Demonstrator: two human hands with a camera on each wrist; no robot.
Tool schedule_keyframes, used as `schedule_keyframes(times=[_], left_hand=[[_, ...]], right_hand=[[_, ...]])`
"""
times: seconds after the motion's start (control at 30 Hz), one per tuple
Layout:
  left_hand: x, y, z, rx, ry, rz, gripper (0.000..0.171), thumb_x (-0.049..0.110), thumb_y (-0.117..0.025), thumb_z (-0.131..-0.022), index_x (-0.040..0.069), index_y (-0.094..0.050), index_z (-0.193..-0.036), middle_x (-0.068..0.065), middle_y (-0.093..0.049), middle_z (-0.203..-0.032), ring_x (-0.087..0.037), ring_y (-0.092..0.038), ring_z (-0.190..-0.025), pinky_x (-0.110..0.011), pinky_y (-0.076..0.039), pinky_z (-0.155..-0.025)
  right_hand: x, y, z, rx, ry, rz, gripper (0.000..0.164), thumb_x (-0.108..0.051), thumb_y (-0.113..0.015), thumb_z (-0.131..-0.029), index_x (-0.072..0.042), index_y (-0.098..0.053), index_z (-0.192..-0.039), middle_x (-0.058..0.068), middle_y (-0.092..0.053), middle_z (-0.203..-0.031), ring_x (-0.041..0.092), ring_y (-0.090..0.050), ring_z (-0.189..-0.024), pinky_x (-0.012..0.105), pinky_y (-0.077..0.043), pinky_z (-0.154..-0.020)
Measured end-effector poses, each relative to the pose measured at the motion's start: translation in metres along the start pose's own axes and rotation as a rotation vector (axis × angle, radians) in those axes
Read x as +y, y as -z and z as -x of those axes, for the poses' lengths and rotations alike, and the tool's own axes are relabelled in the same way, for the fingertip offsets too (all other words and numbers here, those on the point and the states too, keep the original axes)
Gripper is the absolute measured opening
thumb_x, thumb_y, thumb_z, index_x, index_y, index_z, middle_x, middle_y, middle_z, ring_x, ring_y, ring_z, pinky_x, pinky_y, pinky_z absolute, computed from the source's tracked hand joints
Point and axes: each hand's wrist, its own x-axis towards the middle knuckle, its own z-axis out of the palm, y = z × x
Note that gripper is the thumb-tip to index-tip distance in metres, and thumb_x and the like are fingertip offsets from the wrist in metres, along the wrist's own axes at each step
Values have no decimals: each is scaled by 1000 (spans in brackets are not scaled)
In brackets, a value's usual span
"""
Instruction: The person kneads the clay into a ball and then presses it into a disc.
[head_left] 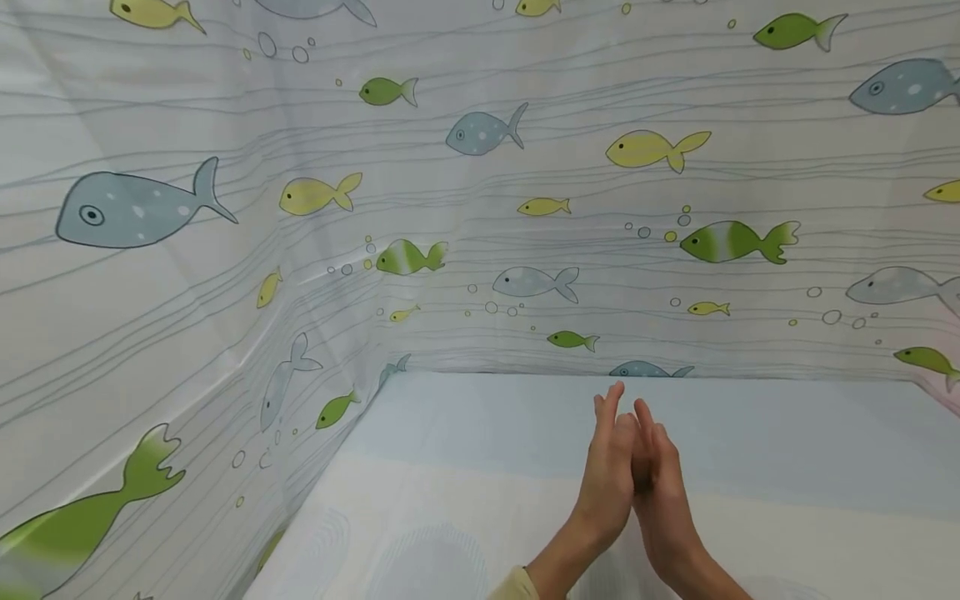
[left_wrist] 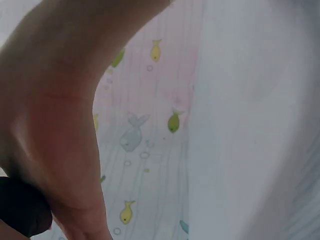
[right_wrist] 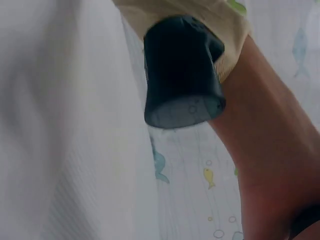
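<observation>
In the head view my left hand (head_left: 611,467) and right hand (head_left: 663,500) stand upright, palms facing and brought together. Their fingers point up and away, mostly straight, and the fingertips spread slightly apart. A dark hollow shows between the palms; I cannot tell whether anything is in it. The left wrist view has a bare forearm (left_wrist: 60,75) at close range, with a dark rounded shape (left_wrist: 25,207) at the lower left. In the right wrist view a beige sleeve (right_wrist: 230,50) ends above a bare wrist, and a dark tube-like object (right_wrist: 180,70) overlaps that sleeve.
Beneath the hands lies a flat surface (head_left: 450,433) with a pale blue and white cover bearing faint round patterns. White sheeting (head_left: 480,75) printed with green, yellow and blue fish rises behind it and along the left side. Pink sheeting (head_left: 948,392) shows at the right edge.
</observation>
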Motion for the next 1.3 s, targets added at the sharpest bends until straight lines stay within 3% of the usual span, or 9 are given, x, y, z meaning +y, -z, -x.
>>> schedule_keyframes(times=[0.1, 0.2, 0.3, 0.4, 0.6, 0.77, 1.0, 1.17, 1.3], left_hand=[[-4, 4, -6, 38, 9, 45, 53, 46, -27, -105, 29, -29, -155, 10, -20, -162, -13, -3, -152, -53, -7, -120], [-8, 7, -10, 54, 15, 89, 54, 47, -28, -104, 27, -30, -155, 10, -21, -162, -15, -2, -152, -54, -5, -120], [-10, 8, -11, 58, 14, 103, 56, 48, -28, -104, 26, -30, -155, 10, -21, -162, -16, -2, -153, -56, -4, -120], [-12, 7, -11, 42, 16, 102, 56, 49, -28, -103, 27, -29, -155, 11, -20, -162, -15, -1, -152, -56, -4, -119], [-10, 0, -8, -28, -14, 42, 54, 45, -29, -104, 31, -26, -156, 16, -19, -161, -11, 1, -151, -55, -8, -120], [-3, -9, -2, -118, -53, 23, 53, 42, -29, -105, 34, -21, -156, 17, -18, -161, -13, 5, -151, -56, -11, -119], [7, -16, 6, -228, -30, -2, 55, 49, -27, -104, 39, -13, -156, 19, -11, -162, -14, 9, -151, -54, -15, -119], [11, -18, 9, -258, -29, -28, 58, 57, -23, -103, 41, -10, -157, 20, -8, -163, -14, 9, -151, -56, -16, -119], [12, -18, 10, -247, -22, -12, 57, 55, -24, -103, 40, -11, -157, 20, -9, -162, -14, 9, -151, -55, -15, -119]], right_hand=[[0, -4, 3, -25, 5, 19, 62, -54, -8, -105, -28, 6, -160, -2, -6, -166, 22, -7, -152, 39, -21, -115], [-2, -8, 5, -41, -5, 29, 63, -54, -7, -105, -27, 8, -159, 0, -4, -166, 23, -5, -152, 37, -23, -114], [-7, -12, 5, -49, -15, 22, 65, -55, -8, -104, -25, 10, -159, 2, -1, -166, 28, 4, -152, 59, -13, -116], [-9, -11, 4, -38, -27, 16, 67, -57, -9, -103, -25, 9, -159, 1, 0, -166, 29, 3, -152, 63, -9, -115], [-11, 0, -5, 5, -40, 8, 69, -60, -12, -102, -26, 6, -160, -3, 2, -166, 26, 5, -152, 63, 0, -117], [-17, 14, -15, 38, -45, -35, 69, -63, -14, -101, -32, 7, -159, -3, 9, -166, 24, 8, -153, 56, 3, -119], [-31, 33, -24, 62, -3, -112, 69, -65, -18, -98, -41, 10, -157, -11, 14, -165, 21, 7, -153, 54, 2, -120], [-35, 38, -24, 76, 19, -134, 69, -65, -19, -98, -42, 8, -157, -11, 15, -165, 24, 8, -153, 56, 3, -119], [-34, 37, -23, 74, 20, -134, 67, -64, -20, -98, -44, 7, -156, -12, 15, -165, 23, 8, -153, 56, 4, -119]])
